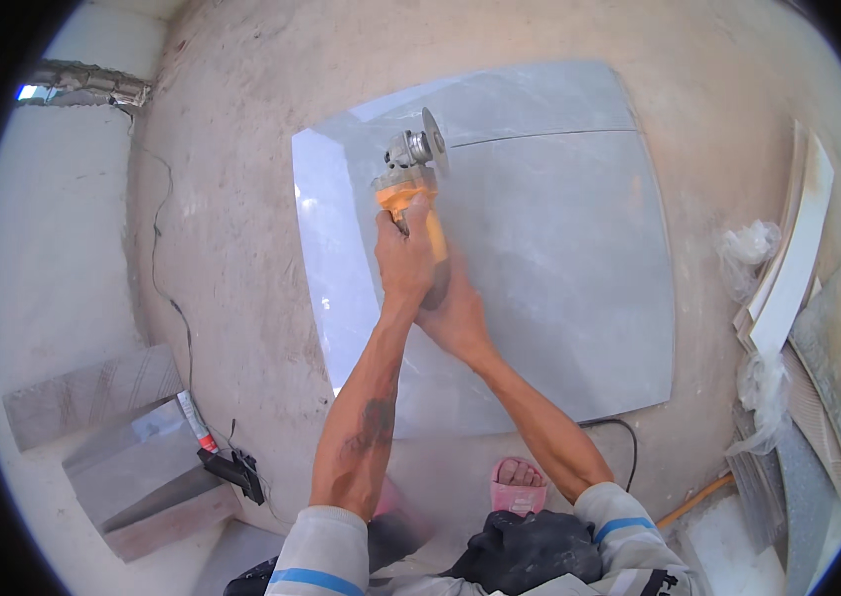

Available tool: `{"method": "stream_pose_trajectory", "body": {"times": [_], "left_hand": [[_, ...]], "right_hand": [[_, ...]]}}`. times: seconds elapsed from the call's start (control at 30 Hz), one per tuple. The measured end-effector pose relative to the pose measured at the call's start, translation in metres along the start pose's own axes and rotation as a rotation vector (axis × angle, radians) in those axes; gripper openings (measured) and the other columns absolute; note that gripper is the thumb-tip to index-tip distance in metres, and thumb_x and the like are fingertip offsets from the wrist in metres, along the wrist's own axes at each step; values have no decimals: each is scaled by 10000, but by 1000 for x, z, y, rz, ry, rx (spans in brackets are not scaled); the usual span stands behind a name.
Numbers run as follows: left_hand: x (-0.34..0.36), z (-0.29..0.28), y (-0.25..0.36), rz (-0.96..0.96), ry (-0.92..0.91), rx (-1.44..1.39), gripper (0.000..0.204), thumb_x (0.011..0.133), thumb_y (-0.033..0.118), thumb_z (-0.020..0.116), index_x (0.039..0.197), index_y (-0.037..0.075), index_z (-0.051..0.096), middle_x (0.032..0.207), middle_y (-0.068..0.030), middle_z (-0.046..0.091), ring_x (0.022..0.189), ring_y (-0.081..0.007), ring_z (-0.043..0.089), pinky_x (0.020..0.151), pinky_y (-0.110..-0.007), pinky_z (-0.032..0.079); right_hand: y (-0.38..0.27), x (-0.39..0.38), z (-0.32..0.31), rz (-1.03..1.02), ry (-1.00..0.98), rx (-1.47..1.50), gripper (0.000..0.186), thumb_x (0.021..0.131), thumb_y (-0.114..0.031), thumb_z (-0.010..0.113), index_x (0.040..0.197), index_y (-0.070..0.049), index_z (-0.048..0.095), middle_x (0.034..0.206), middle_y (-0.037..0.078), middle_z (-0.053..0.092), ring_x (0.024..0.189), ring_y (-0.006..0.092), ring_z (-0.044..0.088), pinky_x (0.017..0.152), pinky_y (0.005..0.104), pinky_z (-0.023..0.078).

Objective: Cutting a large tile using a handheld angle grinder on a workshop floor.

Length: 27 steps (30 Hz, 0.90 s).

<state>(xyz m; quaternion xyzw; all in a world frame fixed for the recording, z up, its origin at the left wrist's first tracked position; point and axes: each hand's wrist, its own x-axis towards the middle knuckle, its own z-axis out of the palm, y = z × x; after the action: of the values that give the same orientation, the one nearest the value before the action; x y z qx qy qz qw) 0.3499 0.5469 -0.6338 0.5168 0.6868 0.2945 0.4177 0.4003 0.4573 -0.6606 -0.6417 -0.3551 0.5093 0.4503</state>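
Both my hands are closed round a yellow angle grinder (434, 230) with a grey metal head and a thin cutting disc (434, 137). My left hand (403, 260) wraps the body just behind the head. Lower down, my right hand (456, 316) grips the dark rear end, its fingers partly hidden. Beneath lies a large glossy grey tile (559, 268) on the floor. A thin dark line (549, 135) runs across its far part, from the disc to the right edge. I cannot tell whether the disc touches the tile.
A black cord (631, 437) curves out near the tile's lower right corner. Tile offcuts (107, 392) and a tube (196, 421) lie at left. Several tile pieces (833, 368) and clear plastic wrap (763, 397) lean at right. My foot in a pink slipper (518, 497) stands near the tile.
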Motion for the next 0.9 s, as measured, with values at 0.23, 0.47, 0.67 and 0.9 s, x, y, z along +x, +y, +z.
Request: {"method": "stream_pose_trajectory", "body": {"times": [0.23,0.47,0.67,0.9], "left_hand": [[6,1,9,-108,-35,124,656,947,537,535,1144,-89,550,1017,-220,660,966,-289,644,869,-377,491],[6,5,8,-145,-34,131,666,946,545,537,1162,-85,552,1024,-218,661,973,-301,646,885,-388,486],[9,5,8,-149,-35,134,668,948,544,536,1162,-89,553,1019,-212,660,967,-296,643,882,-381,485],[8,8,5,-89,-23,148,678,944,541,538,1126,-111,565,1009,-227,655,956,-302,642,870,-380,487]], "right_hand": [[2,4,2,54,-13,43,996,753,-347,843,1512,-135,234,1218,192,632,1083,391,651,871,465,515],[3,4,1,64,12,97,987,760,-340,838,1518,-127,242,1189,188,638,1061,386,661,855,454,518],[-2,5,-2,167,-52,46,999,764,-362,827,1529,-137,226,1219,200,632,1070,397,655,857,460,515],[8,7,0,163,-52,94,1005,753,-355,827,1529,-139,226,1235,224,626,1094,426,635,876,497,504]]}}
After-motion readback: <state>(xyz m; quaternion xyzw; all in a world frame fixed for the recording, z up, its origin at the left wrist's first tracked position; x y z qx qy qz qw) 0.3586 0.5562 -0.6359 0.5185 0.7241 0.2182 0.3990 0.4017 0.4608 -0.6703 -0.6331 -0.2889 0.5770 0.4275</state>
